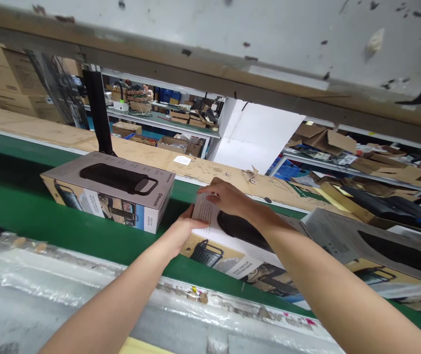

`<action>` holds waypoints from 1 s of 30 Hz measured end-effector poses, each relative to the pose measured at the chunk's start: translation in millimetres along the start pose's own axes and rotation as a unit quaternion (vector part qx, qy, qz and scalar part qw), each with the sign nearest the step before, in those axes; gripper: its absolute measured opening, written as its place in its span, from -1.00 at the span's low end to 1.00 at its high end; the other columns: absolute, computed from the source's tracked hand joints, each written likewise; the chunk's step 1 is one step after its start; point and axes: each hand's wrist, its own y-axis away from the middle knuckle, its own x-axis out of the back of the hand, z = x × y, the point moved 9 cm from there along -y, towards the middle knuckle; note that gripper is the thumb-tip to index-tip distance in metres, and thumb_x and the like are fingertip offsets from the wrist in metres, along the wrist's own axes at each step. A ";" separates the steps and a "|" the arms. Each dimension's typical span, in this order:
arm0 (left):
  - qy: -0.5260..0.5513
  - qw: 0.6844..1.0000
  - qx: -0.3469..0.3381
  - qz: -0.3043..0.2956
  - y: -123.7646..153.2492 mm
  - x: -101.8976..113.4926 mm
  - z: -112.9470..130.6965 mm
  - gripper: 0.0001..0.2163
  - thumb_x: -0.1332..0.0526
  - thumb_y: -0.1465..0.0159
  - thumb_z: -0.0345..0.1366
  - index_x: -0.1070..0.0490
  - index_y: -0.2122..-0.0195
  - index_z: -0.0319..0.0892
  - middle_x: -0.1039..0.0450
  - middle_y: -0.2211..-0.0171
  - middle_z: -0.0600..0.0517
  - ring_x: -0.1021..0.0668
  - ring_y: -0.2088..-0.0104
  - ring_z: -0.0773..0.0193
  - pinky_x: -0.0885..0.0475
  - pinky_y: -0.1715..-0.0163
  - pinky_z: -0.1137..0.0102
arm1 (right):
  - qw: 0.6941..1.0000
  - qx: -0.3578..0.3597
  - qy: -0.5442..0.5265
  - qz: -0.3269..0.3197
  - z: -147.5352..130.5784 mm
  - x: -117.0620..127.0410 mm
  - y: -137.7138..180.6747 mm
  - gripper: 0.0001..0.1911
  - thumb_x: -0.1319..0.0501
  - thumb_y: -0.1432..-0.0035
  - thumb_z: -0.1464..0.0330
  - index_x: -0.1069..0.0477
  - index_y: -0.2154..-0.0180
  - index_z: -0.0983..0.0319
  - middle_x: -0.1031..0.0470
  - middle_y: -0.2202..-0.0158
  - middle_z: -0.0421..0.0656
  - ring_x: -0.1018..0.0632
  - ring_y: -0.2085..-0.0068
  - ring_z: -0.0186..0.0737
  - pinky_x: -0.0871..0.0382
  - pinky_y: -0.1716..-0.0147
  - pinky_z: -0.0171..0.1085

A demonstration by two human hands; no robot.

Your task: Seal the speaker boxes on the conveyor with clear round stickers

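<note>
A product box [228,248] with a black speaker printed on it lies on the green conveyor belt [66,226] in front of me. My right hand [228,196] rests on its far left corner, fingers over a printed end flap. My left hand [182,231] grips the box's near left edge. A second identical box [110,189] sits on the belt to the left, untouched. A third box [379,248] lies at the right, next to the one I hold.
Crinkled clear plastic film [29,290] covers the near ledge below the belt. A cardboard-covered rail [151,155] runs behind the belt, with a black post [98,113] on it. Shelves of cardboard cartons [181,132] and stacked boxes [0,73] stand beyond.
</note>
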 end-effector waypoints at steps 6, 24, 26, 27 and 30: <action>0.009 1.000 0.012 0.006 0.4 4.1 0.6 -0.32 -0.39 0.08 -0.36 -0.44 -0.15 -0.16 -0.63 0.23 -0.02 -0.61 0.24 0.05 -0.37 0.26 0.32 | 0.966 0.132 0.210 -0.073 -29.5 -26.2 29.5 -0.53 -0.05 -0.41 0.51 -0.45 -0.22 0.07 -0.41 0.18 -0.04 -0.49 0.23 -0.15 -0.27 0.30 -0.28; 0.035 0.997 0.029 0.065 2.9 25.6 0.0 -0.11 -0.45 0.13 -0.39 -0.29 -0.31 -0.21 -0.63 0.20 -0.08 -0.64 0.28 0.00 -0.42 0.36 0.32 | 0.930 0.183 0.298 -0.113 -68.8 -25.3 -13.3 -0.59 -0.17 -0.22 0.62 -0.65 0.10 0.09 -0.46 0.09 0.02 -0.49 0.12 -0.04 -0.25 0.30 -0.20; 0.050 0.989 0.044 0.131 4.4 37.2 -5.2 0.07 -0.48 0.16 -0.43 -0.07 -0.43 -0.22 -0.62 0.08 -0.11 -0.66 0.21 -0.02 -0.46 0.34 0.32 | 0.926 0.200 0.297 -0.124 -80.6 -31.0 -17.9 -0.70 -0.21 -0.24 0.58 -0.67 0.26 0.15 -0.48 0.09 0.04 -0.47 0.08 0.02 -0.24 0.28 -0.17; 0.058 0.986 0.049 0.151 4.9 40.7 -7.0 0.15 -0.49 0.16 -0.46 0.05 -0.47 -0.21 -0.61 0.03 -0.11 -0.66 0.19 -0.03 -0.47 0.33 0.32 | 0.924 0.207 0.296 -0.128 -85.8 -33.6 -19.2 -0.73 -0.22 -0.24 0.56 -0.66 0.32 0.17 -0.48 0.10 0.05 -0.46 0.06 0.04 -0.23 0.27 -0.16; 0.057 0.986 0.046 0.148 4.1 41.4 -6.4 0.24 -0.47 0.15 -0.49 0.25 -0.50 -0.22 -0.64 0.12 -0.09 -0.68 0.27 -0.03 -0.49 0.37 0.31 | 0.923 0.217 0.288 -0.137 -92.3 -33.5 -20.4 -0.71 -0.21 -0.24 0.58 -0.65 0.34 0.17 -0.49 0.09 0.02 -0.45 0.03 0.02 -0.24 0.22 -0.17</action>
